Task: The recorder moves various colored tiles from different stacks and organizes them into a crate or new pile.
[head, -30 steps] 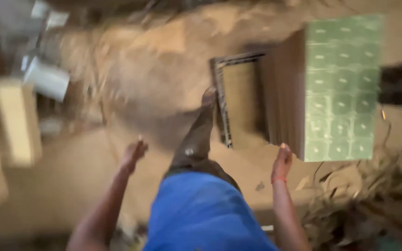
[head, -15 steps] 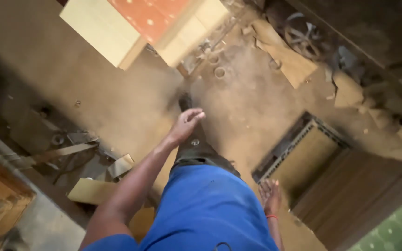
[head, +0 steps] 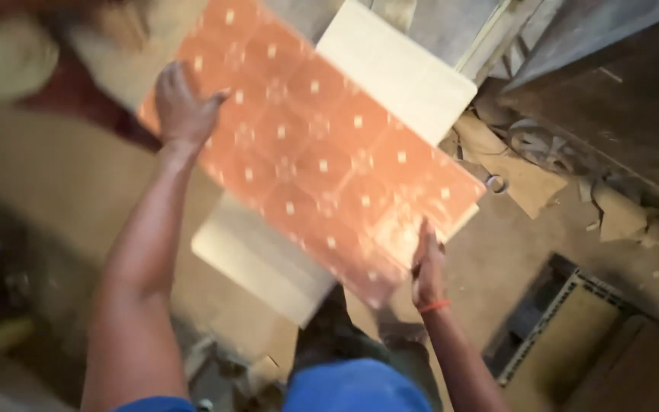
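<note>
An orange patterned panel (head: 322, 145) lies tilted on top of pale wooden boards (head: 257, 255). My left hand (head: 181, 103) rests flat on the panel's upper left edge, fingers spread. My right hand (head: 427, 263) grips the panel's lower right edge; a red band circles that wrist. A second pale board (head: 398, 72) shows beyond the panel. My blue-clad leg (head: 356, 385) is at the bottom of the view.
A dusty floor (head: 55, 175) spreads to the left. Wood offcuts (head: 524, 179) and a round metal part (head: 543, 145) lie at the right beside a dark wooden bench (head: 619, 84). A framed panel (head: 566, 336) sits on the floor at lower right.
The view has swung from the floor up to the orange panel. Both hands, which hung free before, have reached out and are now on the panel's edges.
</note>
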